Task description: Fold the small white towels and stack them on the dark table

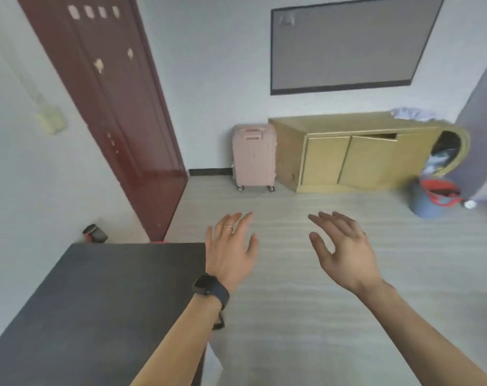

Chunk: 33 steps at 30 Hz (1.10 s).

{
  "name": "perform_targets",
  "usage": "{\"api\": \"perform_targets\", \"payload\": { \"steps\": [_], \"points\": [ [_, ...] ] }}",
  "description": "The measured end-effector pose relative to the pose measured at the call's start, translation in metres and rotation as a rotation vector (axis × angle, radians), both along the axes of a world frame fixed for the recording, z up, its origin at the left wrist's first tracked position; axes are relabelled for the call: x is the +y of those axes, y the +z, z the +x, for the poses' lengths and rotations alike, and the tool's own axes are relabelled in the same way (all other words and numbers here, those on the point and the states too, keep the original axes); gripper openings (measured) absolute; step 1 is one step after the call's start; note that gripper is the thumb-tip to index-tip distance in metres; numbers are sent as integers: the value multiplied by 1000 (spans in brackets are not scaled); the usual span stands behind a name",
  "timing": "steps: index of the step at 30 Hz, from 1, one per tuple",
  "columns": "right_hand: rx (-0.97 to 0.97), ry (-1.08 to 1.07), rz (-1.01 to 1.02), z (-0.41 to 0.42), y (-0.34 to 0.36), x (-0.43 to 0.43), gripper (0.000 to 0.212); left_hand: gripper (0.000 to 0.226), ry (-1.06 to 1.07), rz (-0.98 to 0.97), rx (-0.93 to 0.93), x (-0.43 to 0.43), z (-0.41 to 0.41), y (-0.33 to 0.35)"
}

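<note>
Head view: dark table [97,302] beneath left hand [229,252] (right hand [345,254] beside), perhaps apart.

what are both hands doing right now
left hand: open, fingers spread, holding nothing
right hand: open, fingers relaxed, holding nothing

A lived-in room of a home.
I see a pink suitcase [253,156] beside a low wooden cabinet [348,160], a wall screen [345,45] above, a dark red door [111,107].
</note>
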State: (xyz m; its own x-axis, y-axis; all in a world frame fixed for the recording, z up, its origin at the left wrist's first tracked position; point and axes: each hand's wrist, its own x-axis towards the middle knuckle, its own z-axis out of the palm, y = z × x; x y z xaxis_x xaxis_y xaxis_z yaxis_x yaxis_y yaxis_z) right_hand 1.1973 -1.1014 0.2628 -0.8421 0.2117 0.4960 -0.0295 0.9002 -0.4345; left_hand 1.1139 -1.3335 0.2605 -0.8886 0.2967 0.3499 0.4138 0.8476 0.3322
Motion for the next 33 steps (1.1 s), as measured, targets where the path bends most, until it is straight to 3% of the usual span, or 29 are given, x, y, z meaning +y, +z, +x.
{"api": "perform_targets", "payload": {
  "steps": [6, 15, 23, 33],
  "points": [
    [79, -204, 55, -4, 47, 143, 44, 52, -216, -1, 89, 150, -53, 58],
    [154, -307, 85, -45, 105, 323, 45, 48, -317, 131, 109, 327, -117, 112],
    [158, -358, 109, -141, 108, 445, 44, 44, -370, 184, 109, 453, -215, 116],
    [205, -406, 105, -305, 107, 589, 46, 42, -469, 269, 63, 614, -398, 108]
  ]
}}
